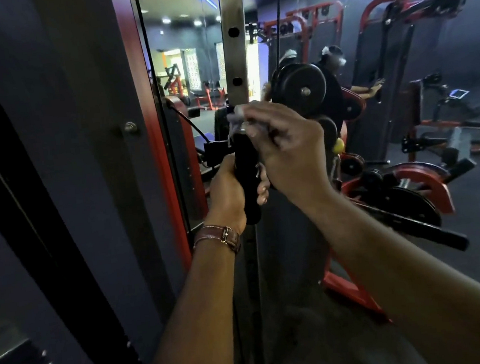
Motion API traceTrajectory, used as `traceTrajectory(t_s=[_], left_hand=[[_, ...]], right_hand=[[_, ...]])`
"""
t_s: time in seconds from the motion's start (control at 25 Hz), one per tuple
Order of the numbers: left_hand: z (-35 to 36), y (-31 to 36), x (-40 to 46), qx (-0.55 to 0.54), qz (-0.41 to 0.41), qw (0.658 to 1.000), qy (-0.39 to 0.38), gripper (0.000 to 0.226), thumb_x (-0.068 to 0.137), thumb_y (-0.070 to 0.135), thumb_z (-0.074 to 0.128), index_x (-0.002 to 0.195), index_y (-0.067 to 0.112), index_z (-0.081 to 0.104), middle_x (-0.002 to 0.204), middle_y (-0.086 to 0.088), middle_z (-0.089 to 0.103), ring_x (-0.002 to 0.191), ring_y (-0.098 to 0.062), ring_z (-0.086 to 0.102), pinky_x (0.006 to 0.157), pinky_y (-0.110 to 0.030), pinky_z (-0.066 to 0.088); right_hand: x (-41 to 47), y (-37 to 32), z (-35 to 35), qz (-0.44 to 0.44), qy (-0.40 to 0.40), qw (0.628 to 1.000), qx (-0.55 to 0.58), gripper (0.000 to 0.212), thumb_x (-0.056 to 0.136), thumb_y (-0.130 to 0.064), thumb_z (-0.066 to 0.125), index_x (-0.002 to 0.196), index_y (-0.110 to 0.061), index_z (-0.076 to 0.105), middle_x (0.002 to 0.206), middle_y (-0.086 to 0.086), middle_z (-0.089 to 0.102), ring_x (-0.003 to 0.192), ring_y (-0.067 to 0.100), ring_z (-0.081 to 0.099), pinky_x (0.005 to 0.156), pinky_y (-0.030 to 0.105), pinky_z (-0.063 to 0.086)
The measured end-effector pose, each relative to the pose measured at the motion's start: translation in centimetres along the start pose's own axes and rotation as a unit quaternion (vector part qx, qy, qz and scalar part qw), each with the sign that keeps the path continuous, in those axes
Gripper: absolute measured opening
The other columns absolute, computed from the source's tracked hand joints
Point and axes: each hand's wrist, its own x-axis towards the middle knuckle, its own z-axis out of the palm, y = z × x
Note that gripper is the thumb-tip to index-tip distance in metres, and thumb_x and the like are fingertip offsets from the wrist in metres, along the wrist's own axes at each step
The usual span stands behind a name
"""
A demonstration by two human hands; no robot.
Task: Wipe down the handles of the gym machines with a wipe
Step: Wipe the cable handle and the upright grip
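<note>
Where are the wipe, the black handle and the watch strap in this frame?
wipe (237, 115): head view, on the crumpled pale part at the handle's top.
black handle (245, 157): head view, on the bare foam between the two hands.
watch strap (219, 235): head view, on the brown band across the left wrist.

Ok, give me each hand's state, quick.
Left hand: grips the black handle.
Right hand: pinches the wipe at the handle's top.

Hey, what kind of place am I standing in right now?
Most likely a gym: a cable pulley on a drilled steel upright, red-framed weight machines around, and a wall mirror showing more equipment.
</note>
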Motion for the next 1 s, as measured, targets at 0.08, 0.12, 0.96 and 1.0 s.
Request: traceTrajectory(t_s=[0.08,0.12,0.96,1.0], left_hand=[[0.3,0.4,-0.1,0.01,-0.006,1.0,0.017,0.05,0.105,0.029,0.024,0.072,0.009,0.056,0.056,-0.006,0.049,0.043,-0.017,0.038,0.041,-0.025,0.028],[0.4,0.5,-0.1,0.012,-0.014,1.0,0.018,0.048,0.105,0.03,0.023,0.074,0.008,0.053,0.056,-0.006,0.048,0.043,-0.016,0.038,0.041,-0.024,0.027],[-2.3,-7.6,-2.3,0.156,0.18,0.959,0.154,0.053,0.109,0.025,0.026,0.081,0.005,0.067,0.076,-0.011,0.066,0.073,-0.022,0.062,0.071,-0.037,0.049],[-2.4,-8.2,-2.4,0.167,0.199,0.952,0.16,0.053,0.108,0.029,0.026,0.085,0.0,0.064,0.078,-0.011,0.065,0.074,-0.022,0.06,0.069,-0.04,0.048]], right_hand=[[1.0,-0.1,0.0,-0.188,-0.048,0.977,-0.088,0.019,0.086,0.007,0.065,0.098,-0.002,0.078,0.102,0.008,0.076,0.099,0.017,0.071,0.089,0.031,0.057],[2.8,-0.5,0.0,-0.211,-0.109,0.964,-0.118,0.019,0.084,0.005,0.064,0.092,-0.004,0.079,0.097,0.007,0.077,0.092,0.018,0.072,0.085,0.031,0.057],[-3.6,2.0,0.2,0.368,-0.139,0.887,0.243,0.032,0.096,-0.003,0.042,0.11,0.001,0.071,0.101,0.02,0.073,0.092,0.026,0.071,0.072,0.036,0.057],[-5.1,2.2,-0.1,0.36,-0.141,0.893,0.229,0.031,0.098,-0.001,0.044,0.112,-0.001,0.071,0.104,0.018,0.073,0.095,0.025,0.071,0.074,0.035,0.057]])
